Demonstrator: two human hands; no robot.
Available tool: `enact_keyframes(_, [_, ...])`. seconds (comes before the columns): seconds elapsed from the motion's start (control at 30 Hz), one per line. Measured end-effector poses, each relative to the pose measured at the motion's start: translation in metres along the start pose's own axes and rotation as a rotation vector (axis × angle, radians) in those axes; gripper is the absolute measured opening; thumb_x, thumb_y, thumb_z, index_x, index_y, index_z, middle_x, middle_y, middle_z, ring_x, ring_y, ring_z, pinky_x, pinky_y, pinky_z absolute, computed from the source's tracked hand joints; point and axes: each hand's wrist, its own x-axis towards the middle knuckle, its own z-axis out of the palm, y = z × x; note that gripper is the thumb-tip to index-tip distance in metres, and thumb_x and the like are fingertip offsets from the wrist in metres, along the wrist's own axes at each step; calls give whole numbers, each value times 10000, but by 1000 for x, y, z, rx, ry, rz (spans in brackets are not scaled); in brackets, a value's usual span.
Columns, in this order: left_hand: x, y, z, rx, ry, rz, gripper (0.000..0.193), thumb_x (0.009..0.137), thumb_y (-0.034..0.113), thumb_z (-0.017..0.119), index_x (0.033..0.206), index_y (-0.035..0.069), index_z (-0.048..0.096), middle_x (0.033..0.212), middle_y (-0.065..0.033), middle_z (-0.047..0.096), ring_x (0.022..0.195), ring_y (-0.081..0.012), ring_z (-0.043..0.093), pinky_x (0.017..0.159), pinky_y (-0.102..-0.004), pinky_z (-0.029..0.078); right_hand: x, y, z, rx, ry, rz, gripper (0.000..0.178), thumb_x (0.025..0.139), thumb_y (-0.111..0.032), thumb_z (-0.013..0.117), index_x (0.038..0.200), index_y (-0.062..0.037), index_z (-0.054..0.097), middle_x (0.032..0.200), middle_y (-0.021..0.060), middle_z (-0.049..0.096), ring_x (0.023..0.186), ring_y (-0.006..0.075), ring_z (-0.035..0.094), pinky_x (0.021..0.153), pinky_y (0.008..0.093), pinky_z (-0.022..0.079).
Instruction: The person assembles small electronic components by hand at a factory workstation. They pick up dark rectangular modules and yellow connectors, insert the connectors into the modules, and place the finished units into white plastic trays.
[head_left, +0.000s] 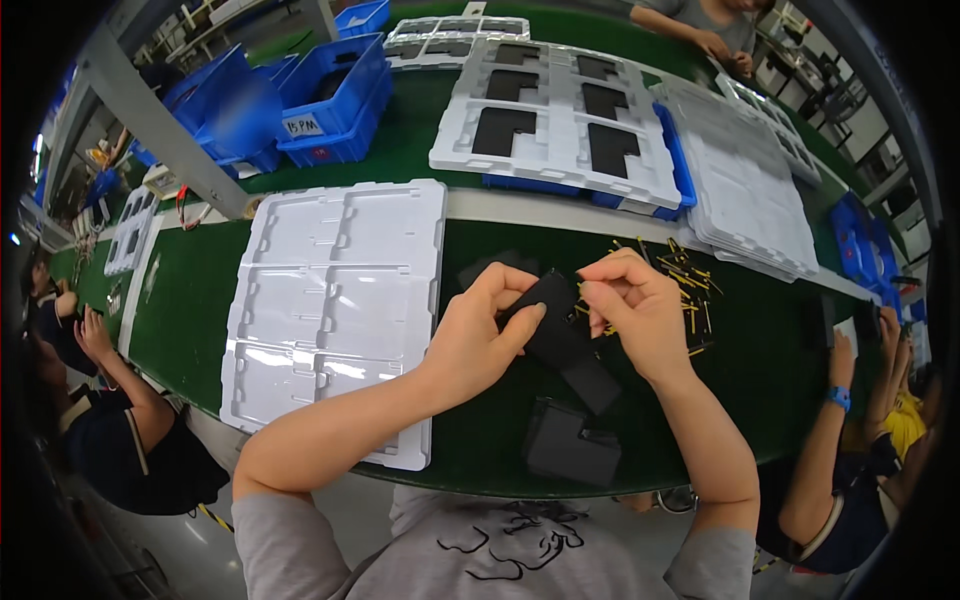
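My left hand (475, 340) grips a flat black piece (552, 325), like a thin battery pack, between thumb and fingers, tilted above the green table. My right hand (640, 310) is closed in a pinch beside the piece's upper right edge; anything between its fingertips is too small to make out. Under the held piece another black flat piece (592, 385) shows in part. Nearer me lies a small stack of notched black pieces (570, 448). Thin yellow-and-black strips (697, 285) are scattered behind and to the right of my right hand.
A white moulded tray (385, 310) lies left of my hands. Beyond, another white tray (555, 160) carries several black pieces above a blue bin. Stacked trays (750, 190) stand at the right. Blue bins (335, 100) and a metal post (165, 120) are far left. Co-workers sit on both sides.
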Motion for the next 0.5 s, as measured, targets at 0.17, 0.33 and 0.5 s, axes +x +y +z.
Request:
enact_keyframes(0.17, [-6,1,1,73,-50,17,186,931,64,575,1082,8,482,889,-59,656,725,-71,582,608,-223,493,-5,-3,9,-106,3,-19,96,864,-27,661,948,17,679,850,19,551,617,50,561,540,195,466])
enact_keyframes(0.33, [-8,1,2,75,-63,37,183,935,59,574,1090,25,483,904,-35,643,742,-51,567,618,-212,503,-6,-3,12,-159,16,-17,96,856,-38,677,936,13,690,848,19,560,605,48,555,531,192,456])
enact_keyframes(0.5, [-7,2,1,99,-72,21,192,936,59,572,1099,20,478,895,-37,643,744,-56,570,616,-215,504,-6,0,13,-163,32,-23,103,858,-52,681,939,12,687,824,15,569,593,50,550,523,194,452])
